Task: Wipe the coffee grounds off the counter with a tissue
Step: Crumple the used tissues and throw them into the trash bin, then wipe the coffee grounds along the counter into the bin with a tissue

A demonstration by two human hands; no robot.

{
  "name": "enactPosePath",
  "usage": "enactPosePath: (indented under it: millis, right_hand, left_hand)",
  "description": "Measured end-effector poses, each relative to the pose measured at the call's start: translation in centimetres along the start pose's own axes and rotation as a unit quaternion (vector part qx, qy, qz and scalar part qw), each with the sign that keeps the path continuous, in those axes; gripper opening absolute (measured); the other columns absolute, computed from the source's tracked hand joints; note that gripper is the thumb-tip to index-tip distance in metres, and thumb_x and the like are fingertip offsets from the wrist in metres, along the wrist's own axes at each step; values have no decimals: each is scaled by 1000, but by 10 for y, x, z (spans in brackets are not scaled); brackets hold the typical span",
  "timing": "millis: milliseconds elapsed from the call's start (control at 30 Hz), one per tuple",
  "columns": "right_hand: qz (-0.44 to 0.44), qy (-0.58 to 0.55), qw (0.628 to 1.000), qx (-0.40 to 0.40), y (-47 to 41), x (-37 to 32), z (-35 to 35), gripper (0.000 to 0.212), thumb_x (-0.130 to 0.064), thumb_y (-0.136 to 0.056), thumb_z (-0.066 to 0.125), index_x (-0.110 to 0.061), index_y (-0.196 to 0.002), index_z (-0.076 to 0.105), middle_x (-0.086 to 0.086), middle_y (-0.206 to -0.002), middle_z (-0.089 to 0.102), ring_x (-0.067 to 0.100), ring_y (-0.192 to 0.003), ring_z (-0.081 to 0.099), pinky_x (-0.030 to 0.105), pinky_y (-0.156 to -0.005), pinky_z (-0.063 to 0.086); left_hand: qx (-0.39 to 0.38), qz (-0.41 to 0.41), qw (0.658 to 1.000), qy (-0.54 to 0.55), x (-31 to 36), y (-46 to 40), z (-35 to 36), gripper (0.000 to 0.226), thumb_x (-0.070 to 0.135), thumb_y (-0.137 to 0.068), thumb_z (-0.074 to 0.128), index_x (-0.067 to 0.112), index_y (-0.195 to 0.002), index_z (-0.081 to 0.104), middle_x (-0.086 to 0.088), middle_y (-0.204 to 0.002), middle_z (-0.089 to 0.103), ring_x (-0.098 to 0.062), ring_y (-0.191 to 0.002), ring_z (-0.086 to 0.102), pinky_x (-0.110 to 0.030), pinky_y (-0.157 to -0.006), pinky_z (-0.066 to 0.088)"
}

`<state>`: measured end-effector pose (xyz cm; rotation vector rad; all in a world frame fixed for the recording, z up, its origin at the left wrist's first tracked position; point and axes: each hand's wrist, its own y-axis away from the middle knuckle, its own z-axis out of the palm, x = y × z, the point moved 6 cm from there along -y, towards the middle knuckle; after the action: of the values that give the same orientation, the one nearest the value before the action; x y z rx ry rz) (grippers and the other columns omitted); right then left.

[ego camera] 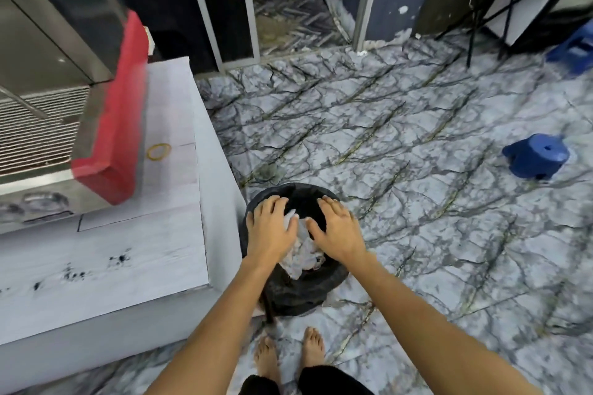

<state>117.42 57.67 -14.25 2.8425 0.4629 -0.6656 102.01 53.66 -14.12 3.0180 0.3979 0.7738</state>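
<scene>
A black-lined trash bin (pixel 300 292) stands on the floor by the corner of the white counter (pixel 141 266). Crumpled white tissue (pixel 303 255) lies in the bin's mouth, partly hidden by my hands. My left hand (pixel 271 228) and my right hand (pixel 337 231) hover palm down over the bin, fingers spread, side by side, with the tissue showing between them. Neither hand grips anything that I can see. Dark coffee grounds (pixel 120 258) are scattered in small specks on the counter's near part.
A machine with a red side panel (pixel 118 112) sits on the counter, with a yellow rubber band (pixel 158 151) beside it. A blue stool (pixel 536 155) lies on the marble floor to the right, another blue stool (pixel 574 50) farther back. My bare feet (pixel 288 359) are below the bin.
</scene>
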Motion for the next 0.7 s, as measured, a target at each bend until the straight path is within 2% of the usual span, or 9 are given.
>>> enactPosePath:
  millis: [200, 367, 567, 700]
  right_hand:
    - [-52, 35, 998, 18, -3, -41, -33, 67, -58, -94, 39, -20, -148, 31, 2, -155, 31, 22, -142, 26, 44, -113, 24]
    - [-106, 35, 993, 22, 0, -80, -37, 69, -61, -94, 37, -19, -148, 30, 1, -157, 28, 20, -144, 22, 44, -115, 20]
    - [-170, 30, 985, 11, 8, -132, -24, 71, -62, -92, 36, -17, -147, 32, 3, -155, 30, 22, -144, 23, 46, -115, 21]
    - [-213, 23, 977, 11, 17, -173, -12, 72, -62, -89, 34, -17, -145, 37, 3, -153, 35, 22, -143, 27, 46, -115, 21]
  left_hand:
    - [59, 16, 998, 1, 6, 11, -55, 51, 43, -97, 49, 19, -142, 48, -1, -148, 44, -25, -139, 37, -46, -114, 29]
    - [105, 4, 994, -6, -14, 21, -90, 54, 46, -92, 45, 15, -135, 54, -4, -139, 53, -27, -130, 48, -49, -107, 40]
    - [151, -44, 988, -5, -54, 53, -122, 53, 44, -89, 47, 13, -131, 58, -6, -135, 57, -29, -127, 51, -50, -104, 42]
    - [170, -74, 983, -8, -85, 77, -141, 46, 37, -93, 56, 14, -133, 57, -6, -138, 55, -31, -127, 50, -51, -106, 40]
